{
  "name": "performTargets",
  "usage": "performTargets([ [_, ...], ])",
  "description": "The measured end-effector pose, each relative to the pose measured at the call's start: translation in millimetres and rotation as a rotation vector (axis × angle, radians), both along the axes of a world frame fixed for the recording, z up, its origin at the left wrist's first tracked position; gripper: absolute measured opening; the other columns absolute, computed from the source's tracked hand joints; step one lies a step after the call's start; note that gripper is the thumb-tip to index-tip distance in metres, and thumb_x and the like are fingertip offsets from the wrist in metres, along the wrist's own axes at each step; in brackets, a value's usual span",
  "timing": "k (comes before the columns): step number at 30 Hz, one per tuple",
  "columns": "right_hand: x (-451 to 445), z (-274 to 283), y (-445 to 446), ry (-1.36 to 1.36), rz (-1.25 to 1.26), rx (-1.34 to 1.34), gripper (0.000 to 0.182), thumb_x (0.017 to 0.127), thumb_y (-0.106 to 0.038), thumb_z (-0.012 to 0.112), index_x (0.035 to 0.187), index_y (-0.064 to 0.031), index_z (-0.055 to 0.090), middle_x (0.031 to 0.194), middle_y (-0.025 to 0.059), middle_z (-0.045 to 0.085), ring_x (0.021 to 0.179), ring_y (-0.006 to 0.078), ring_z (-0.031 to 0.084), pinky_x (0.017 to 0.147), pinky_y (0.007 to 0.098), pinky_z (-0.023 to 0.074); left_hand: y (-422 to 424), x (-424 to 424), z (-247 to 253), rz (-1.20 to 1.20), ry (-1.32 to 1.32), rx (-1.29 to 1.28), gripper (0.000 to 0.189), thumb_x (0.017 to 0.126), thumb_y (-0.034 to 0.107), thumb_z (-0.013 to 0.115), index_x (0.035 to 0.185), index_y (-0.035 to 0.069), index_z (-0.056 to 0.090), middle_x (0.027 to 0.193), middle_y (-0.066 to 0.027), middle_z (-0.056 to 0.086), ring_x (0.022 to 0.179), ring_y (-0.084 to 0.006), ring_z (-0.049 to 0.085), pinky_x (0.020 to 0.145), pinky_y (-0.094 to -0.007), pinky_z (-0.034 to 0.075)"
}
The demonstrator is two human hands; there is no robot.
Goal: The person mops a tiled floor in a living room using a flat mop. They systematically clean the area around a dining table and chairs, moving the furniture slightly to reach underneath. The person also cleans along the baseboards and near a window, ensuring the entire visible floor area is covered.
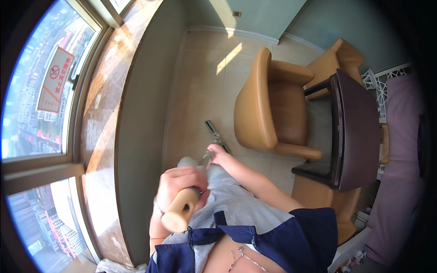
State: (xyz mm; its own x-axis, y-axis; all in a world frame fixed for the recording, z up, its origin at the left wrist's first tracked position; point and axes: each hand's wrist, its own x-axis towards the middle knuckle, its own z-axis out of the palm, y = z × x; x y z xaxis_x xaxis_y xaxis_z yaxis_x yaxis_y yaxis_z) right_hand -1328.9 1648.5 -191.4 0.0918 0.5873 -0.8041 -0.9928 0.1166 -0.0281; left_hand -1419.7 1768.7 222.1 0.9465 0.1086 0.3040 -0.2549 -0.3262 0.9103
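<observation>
My left hand (182, 186) is wrapped around the upper end of a long-handled floor tool, just below its beige end grip (179, 211), which has a hole in it. Lower on the same metal pole (206, 160), my right hand (218, 153) is closed around the shaft. The tool's narrow, dark head (215, 133) lies slantwise at the beige tiled floor (198, 99). It looks like a flat mop or squeegee, but its underside is hidden.
A tan armchair (254, 102) stands right of the tool head, beside a dark brown table (358, 136). More tan chairs (327, 65) surround the table. Along the left runs a low green wall (143, 136) under a marble windowsill (102, 136). A mauve cloth (403, 136) covers something at far right.
</observation>
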Motion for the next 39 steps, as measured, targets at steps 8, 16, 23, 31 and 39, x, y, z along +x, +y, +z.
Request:
performTargets([
  [8,127,51,207,-0.045,-0.068,-0.133,0.021,0.070,-0.005,0.052,0.055,-0.0113,0.040,0.046,0.0005,0.038,0.050,0.0157,0.049,0.047,0.0315,0.0446,176,101,-11,-0.063,-0.090,-0.026,0.015,0.052,0.002,0.065,0.059,0.006,0.052,0.059,-0.0056,0.057,0.058,-0.0199,0.059,0.063,-0.0329,0.048],
  [16,332,47,257,-0.139,-0.529,-0.206,0.015,0.070,-0.007,0.054,0.065,-0.0098,0.041,0.055,0.0021,0.041,0.053,0.0167,0.048,0.050,0.0319,0.0432,279,317,-18,-0.372,-0.190,-0.158,0.016,0.052,0.006,0.068,0.058,0.006,0.052,0.056,-0.0031,0.055,0.055,-0.0195,0.057,0.058,-0.0302,0.042],
  [23,507,23,253,-0.185,-0.894,0.070,0.024,0.069,-0.003,0.054,0.055,-0.0113,0.036,0.050,0.0015,0.037,0.046,0.0155,0.041,0.049,0.0295,0.0389,306,499,-26,-0.678,-0.107,-0.189,0.015,0.053,0.012,0.063,0.060,0.005,0.051,0.058,-0.0073,0.054,0.059,-0.0233,0.055,0.063,-0.0335,0.043],
  [31,660,-8,217,-0.049,-1.364,-0.325,0.010,0.062,-0.001,0.053,0.060,-0.0025,0.044,0.055,0.0099,0.045,0.047,0.0208,0.048,0.044,0.0312,0.0418,277,709,-33,-1.211,-0.063,-0.477,0.027,0.062,0.022,0.066,0.074,0.000,0.055,0.071,-0.0112,0.054,0.069,-0.0262,0.053,0.065,-0.0385,0.040],
  [39,744,-40,206,-0.046,-1.448,-0.089,0.012,0.069,-0.002,0.053,0.061,-0.0065,0.045,0.056,0.0063,0.045,0.052,0.0181,0.048,0.049,0.0304,0.0426,249,882,-45,-1.330,0.148,-0.506,0.041,0.071,0.040,0.050,0.061,0.000,0.048,0.061,-0.0117,0.050,0.054,-0.0252,0.048,0.054,-0.0338,0.035],
])
